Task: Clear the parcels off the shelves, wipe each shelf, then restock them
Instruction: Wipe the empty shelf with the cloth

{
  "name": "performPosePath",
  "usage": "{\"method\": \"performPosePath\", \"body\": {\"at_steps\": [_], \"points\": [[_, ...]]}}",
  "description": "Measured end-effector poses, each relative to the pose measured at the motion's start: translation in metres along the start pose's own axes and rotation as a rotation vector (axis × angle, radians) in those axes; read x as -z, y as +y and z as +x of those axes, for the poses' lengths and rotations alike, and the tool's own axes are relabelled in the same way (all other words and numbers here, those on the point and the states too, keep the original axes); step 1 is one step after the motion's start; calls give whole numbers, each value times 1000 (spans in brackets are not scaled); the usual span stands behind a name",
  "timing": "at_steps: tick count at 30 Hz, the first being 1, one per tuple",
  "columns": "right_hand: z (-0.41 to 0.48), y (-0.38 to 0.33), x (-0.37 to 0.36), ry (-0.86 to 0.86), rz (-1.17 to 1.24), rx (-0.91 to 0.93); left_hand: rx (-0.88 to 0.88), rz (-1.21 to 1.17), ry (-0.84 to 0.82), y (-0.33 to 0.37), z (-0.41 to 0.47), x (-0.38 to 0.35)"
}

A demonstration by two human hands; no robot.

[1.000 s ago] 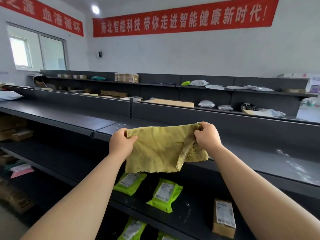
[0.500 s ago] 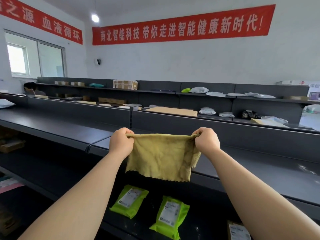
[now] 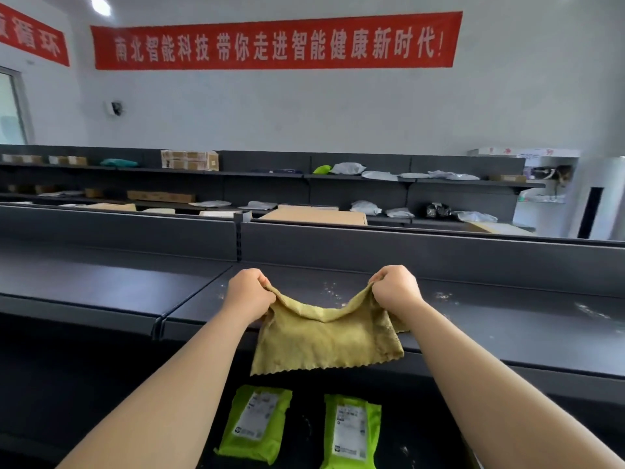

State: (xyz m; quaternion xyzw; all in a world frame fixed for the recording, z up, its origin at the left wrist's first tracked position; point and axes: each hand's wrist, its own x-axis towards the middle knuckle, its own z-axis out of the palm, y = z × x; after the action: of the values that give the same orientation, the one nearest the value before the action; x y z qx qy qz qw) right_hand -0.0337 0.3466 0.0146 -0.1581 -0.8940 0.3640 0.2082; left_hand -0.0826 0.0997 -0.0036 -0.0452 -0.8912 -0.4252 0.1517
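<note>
A yellow-green cloth hangs in front of me, sagging in the middle, over the front edge of the dark top shelf. My left hand pinches its upper left corner and my right hand pinches its upper right corner. The shelf surface behind the hands carries pale dusty specks. On the shelf below lie two lime-green parcels with white labels, one left and one right.
A dark back panel rises behind the top shelf. Beyond it, a second row of dark shelving holds cardboard boxes, grey mailer bags and a flat brown box. A red banner hangs on the white wall.
The view has tilted up and shifted right. My hands have come a little closer together and lower over the shelf, so the cloth's top edge now sags instead of being stretched taut.
</note>
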Motion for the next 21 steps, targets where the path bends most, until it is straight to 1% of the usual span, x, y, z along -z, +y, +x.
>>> {"method": "performPosePath", "body": {"at_steps": [3, 7, 10, 12, 14, 16, 18, 21], "points": [[-10, -3, -19, -107, -101, 5, -32, 23, -90, -11, 6, 1], [-26, -14, -36, -243, -378, 34, -143, 127, -176, -23, 8, 6], [-35, -20, -55, -326, -493, -38, -214, 181, -231, -34, 10, 10], [-37, -21, -68, -343, -525, -93, -248, 205, -268, -41, 11, 13], [-38, -23, -79, -315, -540, -128, -264, 208, -294, -49, 12, 20], [-39, -24, -86, -278, -550, -127, -265, 227, -257, -61, 16, 28], [-35, -23, -92, -258, -568, -81, -240, 291, -186, -75, 21, 38], [-26, -24, -94, -292, -528, -41, -194, 440, -135, -96, 26, 53]]}}
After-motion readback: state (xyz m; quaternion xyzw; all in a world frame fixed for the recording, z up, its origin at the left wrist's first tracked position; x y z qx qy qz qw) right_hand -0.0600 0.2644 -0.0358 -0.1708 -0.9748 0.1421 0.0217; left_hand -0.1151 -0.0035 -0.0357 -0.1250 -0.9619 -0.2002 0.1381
